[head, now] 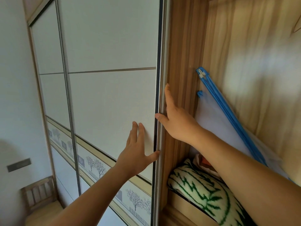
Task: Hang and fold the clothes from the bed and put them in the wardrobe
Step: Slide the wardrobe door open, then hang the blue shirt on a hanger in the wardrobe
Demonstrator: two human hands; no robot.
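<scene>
- White sliding wardrobe door (110,103), metal-edged, stands upright just left of the open wooden compartment (244,46).
- Left hand (136,154) lies flat on its panel; right hand (175,118), fingers straight, presses its vertical edge.
- Clothes unseen.

The wardrobe shelf (184,207) shows its wooden front edge at five o'clock in the view. A rolled green-and-white blanket (200,188) lies on it. At the blanket's one o'clock, a white bag with a blue zip (211,121) leans tilted toward the back panel, its lower end hidden.
</scene>
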